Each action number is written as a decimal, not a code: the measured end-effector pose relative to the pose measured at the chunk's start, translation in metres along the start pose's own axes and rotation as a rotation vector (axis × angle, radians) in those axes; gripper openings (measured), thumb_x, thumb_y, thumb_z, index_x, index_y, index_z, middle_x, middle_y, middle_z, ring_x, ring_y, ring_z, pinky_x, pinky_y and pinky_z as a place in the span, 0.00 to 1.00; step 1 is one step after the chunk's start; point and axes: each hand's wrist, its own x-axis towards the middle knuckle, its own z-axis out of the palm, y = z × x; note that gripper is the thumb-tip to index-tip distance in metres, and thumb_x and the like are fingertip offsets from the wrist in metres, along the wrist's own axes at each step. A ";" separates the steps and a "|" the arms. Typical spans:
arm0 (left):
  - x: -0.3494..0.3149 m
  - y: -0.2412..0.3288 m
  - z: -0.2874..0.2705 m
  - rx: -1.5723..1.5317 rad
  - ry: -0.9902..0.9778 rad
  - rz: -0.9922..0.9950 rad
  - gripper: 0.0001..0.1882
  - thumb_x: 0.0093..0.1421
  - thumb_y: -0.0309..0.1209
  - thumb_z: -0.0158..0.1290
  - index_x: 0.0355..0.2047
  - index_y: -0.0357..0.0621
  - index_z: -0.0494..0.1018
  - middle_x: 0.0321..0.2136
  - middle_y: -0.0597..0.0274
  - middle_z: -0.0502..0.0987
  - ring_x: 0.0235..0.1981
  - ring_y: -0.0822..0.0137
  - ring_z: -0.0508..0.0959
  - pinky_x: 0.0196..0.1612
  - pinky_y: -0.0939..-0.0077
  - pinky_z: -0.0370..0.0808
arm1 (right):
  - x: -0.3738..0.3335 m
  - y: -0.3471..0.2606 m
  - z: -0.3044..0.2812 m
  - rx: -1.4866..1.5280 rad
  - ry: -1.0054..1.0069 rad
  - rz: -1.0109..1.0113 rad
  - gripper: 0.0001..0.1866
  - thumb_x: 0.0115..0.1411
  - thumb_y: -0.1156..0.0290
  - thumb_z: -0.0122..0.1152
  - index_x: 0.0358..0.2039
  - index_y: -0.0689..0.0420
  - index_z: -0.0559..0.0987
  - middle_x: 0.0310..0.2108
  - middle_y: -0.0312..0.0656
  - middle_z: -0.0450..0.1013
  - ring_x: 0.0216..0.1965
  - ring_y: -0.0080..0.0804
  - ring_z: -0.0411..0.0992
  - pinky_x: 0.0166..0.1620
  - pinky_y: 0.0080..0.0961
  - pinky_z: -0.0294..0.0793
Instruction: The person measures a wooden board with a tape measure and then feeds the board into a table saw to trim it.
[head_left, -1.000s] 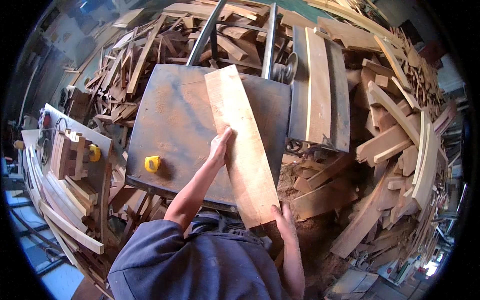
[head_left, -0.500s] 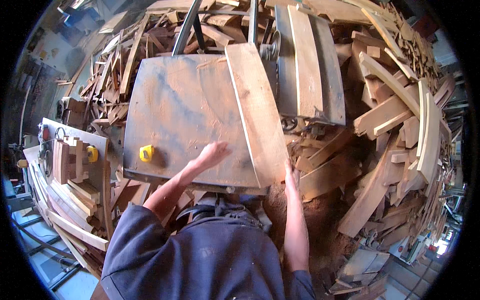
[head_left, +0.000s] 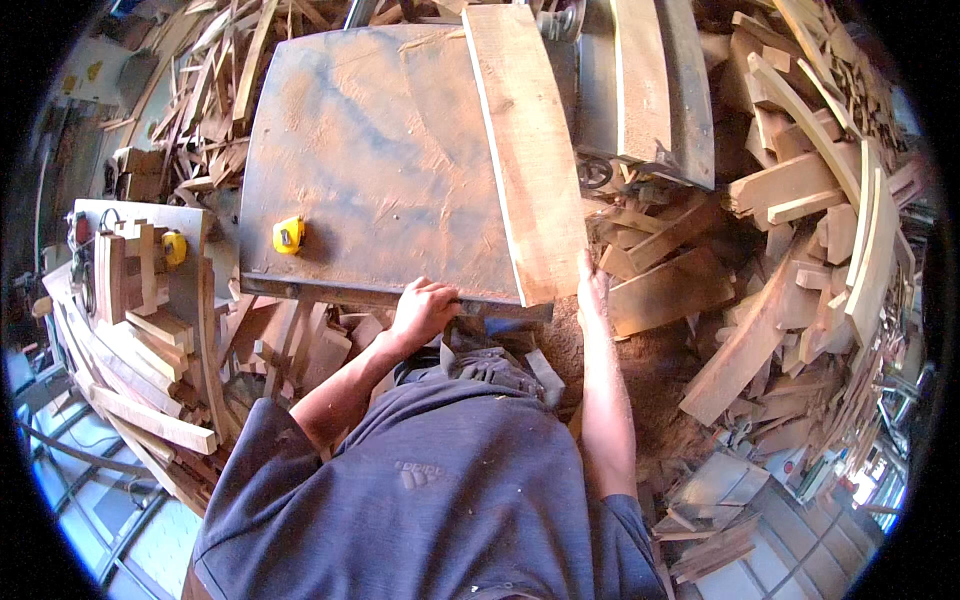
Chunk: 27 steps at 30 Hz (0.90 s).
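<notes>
Left hand (head_left: 424, 312) drawn back to front edge of table (head_left: 360, 170) since earlier frame, fingers curled there, grip unclear; long board (head_left: 533, 165) lies along table's right side; right hand (head_left: 594, 290) touches board's near right edge, cannot tell whether gripping.

1. Head view: fisheye on wearer's head, facing steeply down.
2. Near: own torso (head_left: 440, 510) low, left hand (head_left: 424, 312) and right hand (head_left: 593, 292) mid-frame.
3. Tabletop (head_left: 350, 150) seen from above; edges bow toward frame rim.
</notes>
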 end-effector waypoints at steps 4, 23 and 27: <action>-0.009 -0.006 0.006 -0.031 -0.099 0.026 0.09 0.52 0.35 0.57 0.25 0.43 0.74 0.24 0.55 0.77 0.29 0.51 0.76 0.36 0.59 0.72 | -0.021 -0.001 0.003 -0.081 0.083 -0.059 0.41 0.63 0.38 0.47 0.55 0.69 0.71 0.53 0.58 0.71 0.55 0.47 0.68 0.57 0.37 0.65; 0.211 -0.029 0.017 -0.941 0.337 -0.504 0.14 0.61 0.39 0.57 0.33 0.41 0.69 0.26 0.70 0.70 0.28 0.77 0.67 0.30 0.78 0.66 | -0.056 0.055 0.005 -0.229 0.214 -0.278 0.30 0.64 0.47 0.53 0.40 0.68 0.78 0.35 0.62 0.76 0.38 0.60 0.74 0.39 0.45 0.72; 0.214 -0.015 0.024 -0.919 0.471 -0.434 0.11 0.61 0.35 0.58 0.34 0.42 0.71 0.26 0.72 0.71 0.28 0.78 0.69 0.32 0.80 0.68 | -0.055 0.069 0.014 -0.187 0.237 -0.410 0.32 0.64 0.47 0.53 0.31 0.72 0.76 0.26 0.63 0.72 0.33 0.62 0.73 0.35 0.47 0.71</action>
